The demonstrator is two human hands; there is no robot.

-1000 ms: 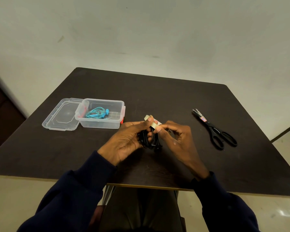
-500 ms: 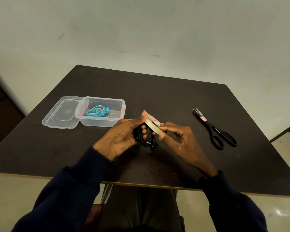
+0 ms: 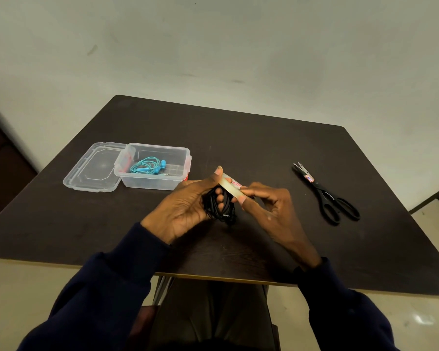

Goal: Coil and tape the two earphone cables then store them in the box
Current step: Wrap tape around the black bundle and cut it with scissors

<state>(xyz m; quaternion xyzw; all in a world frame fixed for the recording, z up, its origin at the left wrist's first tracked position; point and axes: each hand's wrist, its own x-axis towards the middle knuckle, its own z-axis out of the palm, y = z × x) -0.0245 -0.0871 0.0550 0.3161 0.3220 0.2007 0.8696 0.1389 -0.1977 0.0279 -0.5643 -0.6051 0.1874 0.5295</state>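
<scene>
Head cam: L grip [image 3: 185, 206] clasps black cable coil [image 3: 221, 211]; R grip [image 3: 271, 209] pinches tape [image 3: 228, 184] just above coil.

I see the left grip [image 3: 185, 206] holding the coiled black earphone cable [image 3: 219, 207] over the counter [image 3: 238, 138], with its thumb on the tape roll [image 3: 230, 184], which the right grip [image 3: 271, 206] pinches. The blue earphones [image 3: 147, 167] lie in the open box [image 3: 152, 184] at left, with the lid [image 3: 94, 168] touching it. The scissors [image 3: 327, 196] lie well apart at right.

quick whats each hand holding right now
Left hand: holding the black earphone coil, thumb on the tape.
Right hand: pinching the tape.
</scene>
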